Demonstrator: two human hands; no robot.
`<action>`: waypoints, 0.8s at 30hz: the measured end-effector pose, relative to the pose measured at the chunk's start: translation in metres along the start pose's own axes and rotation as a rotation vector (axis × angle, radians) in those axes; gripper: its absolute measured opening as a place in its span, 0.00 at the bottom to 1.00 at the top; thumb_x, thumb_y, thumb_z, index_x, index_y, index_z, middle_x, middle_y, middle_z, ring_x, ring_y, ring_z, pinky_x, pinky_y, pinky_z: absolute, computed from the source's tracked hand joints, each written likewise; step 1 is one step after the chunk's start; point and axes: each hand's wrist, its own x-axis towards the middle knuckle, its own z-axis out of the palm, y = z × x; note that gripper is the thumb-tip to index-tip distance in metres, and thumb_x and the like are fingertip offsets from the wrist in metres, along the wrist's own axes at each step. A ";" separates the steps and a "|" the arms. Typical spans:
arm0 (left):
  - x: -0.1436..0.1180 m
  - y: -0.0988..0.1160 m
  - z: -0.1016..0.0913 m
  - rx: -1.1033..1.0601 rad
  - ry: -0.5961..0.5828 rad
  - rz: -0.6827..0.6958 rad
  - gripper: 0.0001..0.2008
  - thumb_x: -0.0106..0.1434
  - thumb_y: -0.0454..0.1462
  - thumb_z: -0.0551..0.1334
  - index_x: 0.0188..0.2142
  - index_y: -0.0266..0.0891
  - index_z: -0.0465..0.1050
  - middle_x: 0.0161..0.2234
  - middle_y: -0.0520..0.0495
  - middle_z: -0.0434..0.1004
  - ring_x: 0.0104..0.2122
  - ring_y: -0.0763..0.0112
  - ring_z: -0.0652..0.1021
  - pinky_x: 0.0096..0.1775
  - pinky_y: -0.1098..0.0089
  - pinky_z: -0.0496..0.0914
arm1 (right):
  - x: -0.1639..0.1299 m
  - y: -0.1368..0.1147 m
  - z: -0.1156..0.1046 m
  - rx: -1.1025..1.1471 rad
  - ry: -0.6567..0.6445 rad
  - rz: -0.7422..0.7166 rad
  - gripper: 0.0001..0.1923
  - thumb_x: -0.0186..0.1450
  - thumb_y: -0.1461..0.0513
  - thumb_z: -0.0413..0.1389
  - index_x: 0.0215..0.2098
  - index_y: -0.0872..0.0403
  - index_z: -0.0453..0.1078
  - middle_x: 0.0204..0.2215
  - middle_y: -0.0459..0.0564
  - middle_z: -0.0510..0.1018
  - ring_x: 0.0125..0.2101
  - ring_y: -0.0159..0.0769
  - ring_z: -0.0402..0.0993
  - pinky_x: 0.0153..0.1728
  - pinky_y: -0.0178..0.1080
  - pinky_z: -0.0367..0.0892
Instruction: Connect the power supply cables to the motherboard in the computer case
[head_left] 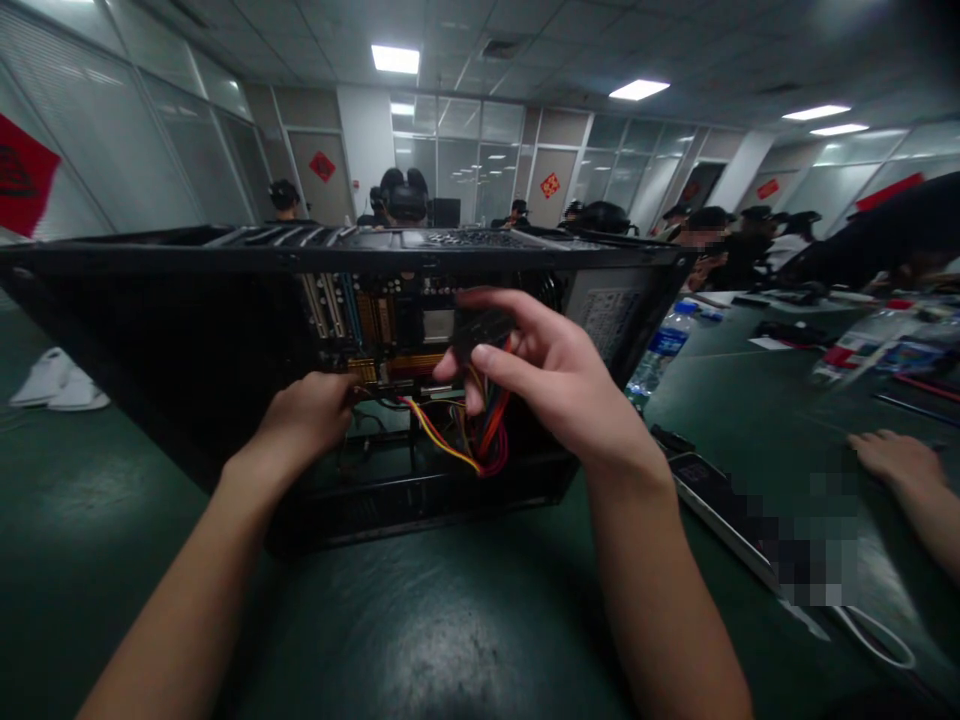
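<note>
Black connector point(480, 330) in right hand point(559, 385), unlabeled.

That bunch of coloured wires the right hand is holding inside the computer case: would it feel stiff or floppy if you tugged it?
Probably floppy: the wire bundle droops in a loose loop below the right hand. The black connector pinched at its end looks rigid, so it should give a firm grip. It likely won't pull far, since the wires seem to run back into the computer case.
</note>
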 end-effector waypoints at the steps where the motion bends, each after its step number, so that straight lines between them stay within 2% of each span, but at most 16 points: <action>1: 0.000 -0.003 0.002 0.020 -0.049 0.007 0.22 0.63 0.36 0.52 0.52 0.45 0.77 0.49 0.38 0.81 0.44 0.48 0.82 0.38 0.59 0.74 | 0.000 -0.002 -0.002 0.010 0.042 -0.016 0.24 0.67 0.55 0.61 0.58 0.54 0.65 0.36 0.46 0.81 0.26 0.26 0.76 0.31 0.31 0.75; 4: -0.003 -0.010 0.009 0.049 -0.201 0.006 0.21 0.60 0.35 0.54 0.48 0.44 0.79 0.46 0.37 0.82 0.41 0.49 0.82 0.35 0.61 0.73 | -0.001 -0.005 -0.008 0.044 0.092 -0.037 0.24 0.66 0.55 0.62 0.58 0.53 0.65 0.36 0.46 0.81 0.26 0.25 0.76 0.31 0.31 0.74; 7: -0.005 -0.010 0.008 0.034 -0.268 -0.002 0.20 0.58 0.35 0.54 0.45 0.42 0.81 0.44 0.36 0.83 0.39 0.52 0.83 0.33 0.65 0.72 | -0.002 -0.007 -0.012 0.051 0.075 -0.031 0.24 0.66 0.56 0.62 0.57 0.53 0.66 0.37 0.46 0.81 0.26 0.25 0.75 0.31 0.31 0.74; 9: -0.006 -0.004 0.003 -0.077 -0.243 0.063 0.19 0.59 0.35 0.54 0.44 0.43 0.81 0.43 0.41 0.84 0.39 0.58 0.83 0.34 0.67 0.72 | -0.002 -0.007 -0.012 0.049 0.023 -0.004 0.24 0.67 0.56 0.62 0.58 0.53 0.65 0.36 0.46 0.81 0.27 0.26 0.76 0.32 0.31 0.75; 12: -0.008 0.008 -0.010 -0.358 -0.216 0.162 0.16 0.59 0.37 0.53 0.37 0.41 0.80 0.32 0.48 0.83 0.32 0.65 0.81 0.33 0.70 0.72 | -0.003 -0.008 -0.011 0.041 -0.128 0.079 0.26 0.68 0.56 0.60 0.61 0.54 0.62 0.38 0.48 0.81 0.31 0.30 0.79 0.34 0.33 0.76; 15: -0.013 0.020 -0.024 -0.618 -0.095 0.128 0.16 0.60 0.40 0.53 0.37 0.39 0.79 0.31 0.49 0.82 0.30 0.65 0.78 0.30 0.70 0.71 | -0.004 -0.009 -0.010 -0.026 -0.233 0.135 0.23 0.69 0.57 0.59 0.59 0.55 0.63 0.41 0.52 0.81 0.37 0.33 0.80 0.37 0.34 0.75; 19: -0.025 0.035 -0.040 -0.860 0.109 0.049 0.15 0.58 0.40 0.57 0.38 0.35 0.79 0.36 0.47 0.83 0.36 0.64 0.79 0.39 0.70 0.73 | -0.001 -0.005 -0.008 -0.299 -0.369 0.163 0.16 0.69 0.59 0.60 0.53 0.57 0.69 0.37 0.49 0.81 0.35 0.32 0.77 0.35 0.33 0.71; 22: -0.035 0.045 -0.049 -0.952 0.130 0.034 0.12 0.59 0.39 0.59 0.36 0.34 0.79 0.36 0.48 0.82 0.36 0.68 0.78 0.41 0.72 0.72 | 0.004 0.003 0.001 -0.521 -0.454 0.124 0.12 0.67 0.61 0.61 0.48 0.57 0.73 0.32 0.46 0.79 0.31 0.30 0.75 0.34 0.32 0.67; 24: -0.043 0.049 -0.055 -0.998 0.127 0.035 0.12 0.60 0.40 0.62 0.38 0.34 0.79 0.36 0.48 0.82 0.36 0.70 0.78 0.39 0.74 0.72 | 0.007 0.009 0.010 -0.615 -0.386 0.064 0.11 0.68 0.61 0.61 0.47 0.57 0.75 0.33 0.47 0.80 0.33 0.31 0.76 0.36 0.33 0.67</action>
